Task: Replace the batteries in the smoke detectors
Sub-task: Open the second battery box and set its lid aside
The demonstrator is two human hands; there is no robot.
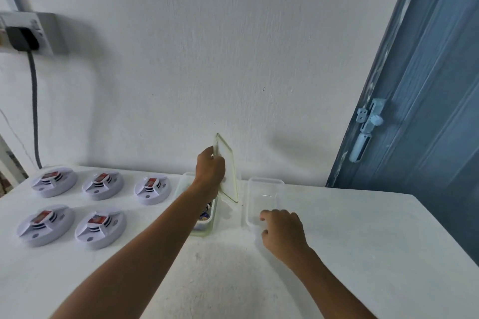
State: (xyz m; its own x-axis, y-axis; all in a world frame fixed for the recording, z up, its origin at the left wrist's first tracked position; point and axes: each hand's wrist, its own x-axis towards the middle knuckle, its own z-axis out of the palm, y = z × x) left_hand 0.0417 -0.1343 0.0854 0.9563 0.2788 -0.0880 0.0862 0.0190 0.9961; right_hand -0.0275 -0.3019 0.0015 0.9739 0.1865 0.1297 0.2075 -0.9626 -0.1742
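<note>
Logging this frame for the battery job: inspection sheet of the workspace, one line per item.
Surface: white table, pushed against the wall.
Job's things: five smoke detectors at left, each showing a red battery; container of batteries open; empty clear container beside it.
Clutter: nothing seen.
Grippers: left hand holds clear lid tilted upright over the battery container; right hand rests at the empty container's near end, fingers curled, grip unclear.
Cables: grey cable hanging from black plug.
Surroundings: white wall, blue door with latch.
</note>
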